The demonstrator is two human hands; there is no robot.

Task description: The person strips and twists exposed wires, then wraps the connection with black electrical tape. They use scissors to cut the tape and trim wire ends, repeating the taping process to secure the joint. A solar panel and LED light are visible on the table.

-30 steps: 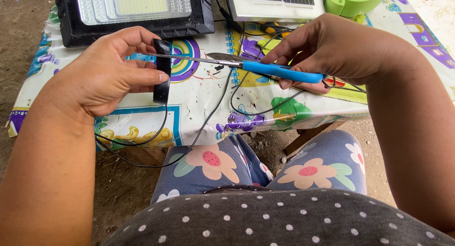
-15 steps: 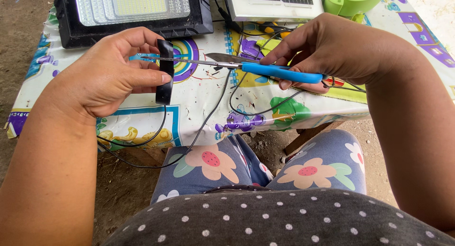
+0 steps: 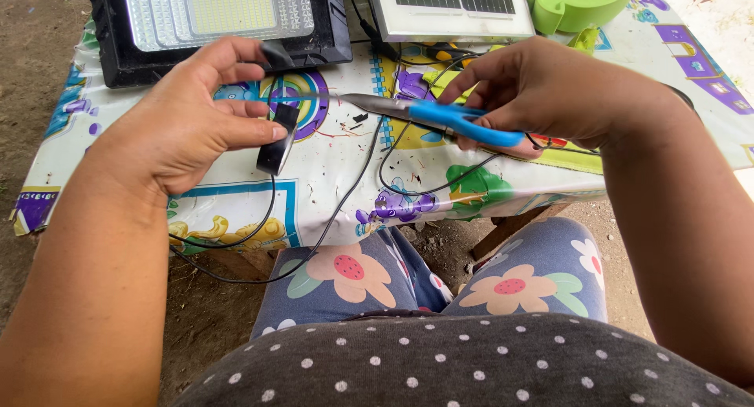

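My left hand [image 3: 188, 116] holds a roll of black tape [image 3: 276, 144] between thumb and fingers, along with a thin wire stretched toward the right. My right hand [image 3: 542, 89] grips blue-handled scissors [image 3: 440, 115], their metal tip pointing left at the stretched wire near the tape. Black cables [image 3: 330, 211] run from my left hand and hang over the table's front edge. Both hands hover just above the small table [image 3: 236, 195] with its colourful cartoon-print cover.
A black LED floodlight [image 3: 220, 18] lies at the table's back left, a small solar panel [image 3: 452, 7] beside it, and a green plastic object [image 3: 581, 3] at the back right. Wire scraps dot the cover. My knees in floral trousers [image 3: 440, 273] sit below the edge, dirt ground around.
My hands and the scissors have stayed nearly in place; the scissor tip has edged slightly closer to the tape and wire.
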